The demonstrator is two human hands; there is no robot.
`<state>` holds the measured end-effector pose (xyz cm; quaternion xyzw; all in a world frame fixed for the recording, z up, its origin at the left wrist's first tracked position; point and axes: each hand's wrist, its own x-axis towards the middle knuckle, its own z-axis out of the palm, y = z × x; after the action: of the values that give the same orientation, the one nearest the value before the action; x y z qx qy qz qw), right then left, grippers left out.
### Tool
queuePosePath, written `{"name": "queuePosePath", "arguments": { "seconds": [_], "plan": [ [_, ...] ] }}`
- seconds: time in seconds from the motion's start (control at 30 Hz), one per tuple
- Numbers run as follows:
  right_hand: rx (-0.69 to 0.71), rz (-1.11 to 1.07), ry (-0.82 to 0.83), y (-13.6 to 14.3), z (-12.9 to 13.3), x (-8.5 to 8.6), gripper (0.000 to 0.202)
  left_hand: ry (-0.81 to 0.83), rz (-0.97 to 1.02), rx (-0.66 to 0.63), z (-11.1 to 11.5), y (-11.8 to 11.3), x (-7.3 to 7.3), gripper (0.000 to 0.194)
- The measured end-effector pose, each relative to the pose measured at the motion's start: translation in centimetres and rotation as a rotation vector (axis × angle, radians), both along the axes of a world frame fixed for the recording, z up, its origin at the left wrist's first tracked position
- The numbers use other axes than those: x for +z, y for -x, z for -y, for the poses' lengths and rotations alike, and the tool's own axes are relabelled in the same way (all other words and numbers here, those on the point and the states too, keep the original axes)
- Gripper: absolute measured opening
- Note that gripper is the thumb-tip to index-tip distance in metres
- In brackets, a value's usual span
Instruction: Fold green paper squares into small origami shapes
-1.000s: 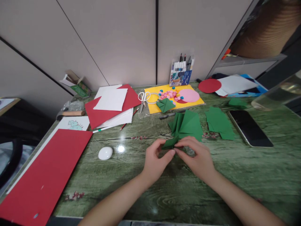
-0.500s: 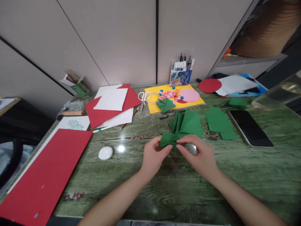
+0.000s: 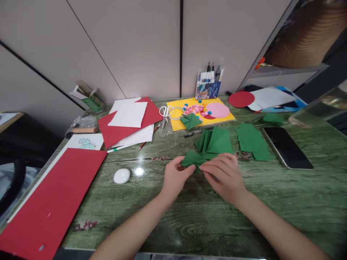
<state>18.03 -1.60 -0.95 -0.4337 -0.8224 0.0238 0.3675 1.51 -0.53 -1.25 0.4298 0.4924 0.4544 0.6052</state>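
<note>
folded green paper (image 3: 192, 158), long axis crosswise, narrows rightward; left hand (image 3: 173, 177) and right hand (image 3: 226, 177) pinch it, nearly closed.

no word can be read for certain. the green box (image 3: 95, 102) at the back left of the counter (image 3: 151, 224) carries pale lettering on its side, too small and blurred to make out. the blue front of the pen pack (image 3: 208, 90) by the wall bears light characters and a small mark, possibly a number, equally illegible.
</note>
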Motion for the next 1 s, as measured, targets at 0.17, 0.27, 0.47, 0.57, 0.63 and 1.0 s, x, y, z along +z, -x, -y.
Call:
{"name": "queuePosePath", "arguments": {
  "seconds": [0.17, 0.27, 0.47, 0.57, 0.63, 1.0],
  "plan": [
    [0.01, 0.107, -0.068, -0.05, 0.22, -0.2, 0.022, 0.05, 0.104, 0.026, 0.06, -0.19, -0.1, 0.017],
    [0.032, 0.136, -0.097, -0.08, 0.31, -0.32, 0.025, 0.051, 0.142, 0.028, 0.11, -0.25, 0.02, 0.016],
    [0.03, 0.123, -0.058, -0.16, 0.33, -0.56, 0.029, 0.103, 0.194, 0.041, 0.09, -0.18, -0.08, 0.021],
    [0.032, 0.117, -0.056, -0.2, 0.32, -0.59, 0.03, 0.133, 0.221, 0.041, 0.03, -0.13, -0.19, 0.022],
    [0.035, 0.125, -0.056, -0.24, 0.29, -0.62, 0.03, 0.139, 0.228, 0.039, 0.0, -0.14, -0.17, 0.024],
    [0.077, -0.072, 0.046, 0.1, -0.11, -0.24, 0.022, 0.04, 0.123, 0.06, -0.12, -0.08, -0.05, 0.019]
  ]
}}
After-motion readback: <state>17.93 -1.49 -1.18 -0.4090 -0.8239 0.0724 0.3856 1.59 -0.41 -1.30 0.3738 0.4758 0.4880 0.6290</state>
